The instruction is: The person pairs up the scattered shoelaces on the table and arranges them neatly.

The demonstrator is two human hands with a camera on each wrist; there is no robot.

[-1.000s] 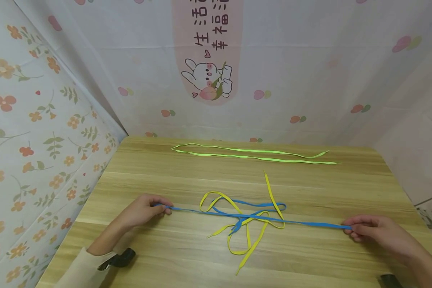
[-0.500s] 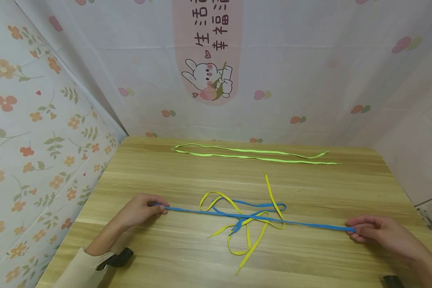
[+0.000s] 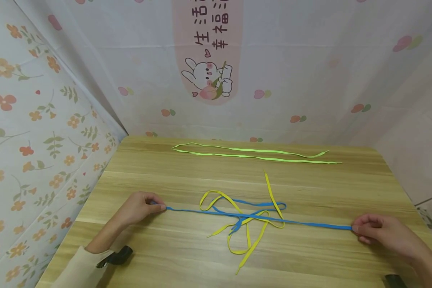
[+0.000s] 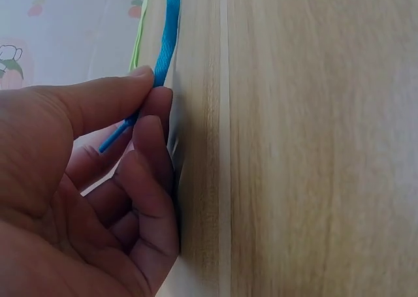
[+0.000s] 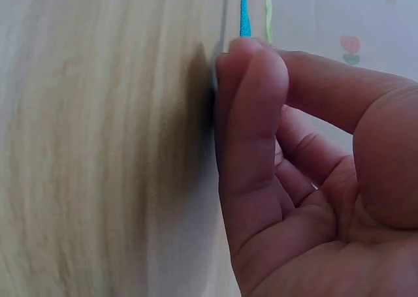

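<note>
A blue shoelace (image 3: pixel 309 224) is stretched nearly straight across the table between both hands. The left hand (image 3: pixel 138 208) pinches one end between thumb and fingers; in the left wrist view its blue tip (image 4: pixel 114 138) pokes out below the thumb. The right hand (image 3: pixel 385 234) pinches the other end, and its fingertips hide that end in the right wrist view. Under the stretched part, a yellow shoelace (image 3: pixel 253 251) lies in loose loops, tangled with more blue lace (image 3: pixel 252 203) at the middle of the table.
A light green shoelace (image 3: pixel 259 151), doubled into a long narrow loop, lies along the back of the wooden table (image 3: pixel 158 256). Behind the table hangs a printed white curtain (image 3: pixel 129 60), with a floral cloth (image 3: pixel 57 164) on the left.
The left hand has shifted slightly left since a second ago, and the right hand slightly right. The yellow and green laces have not moved.
</note>
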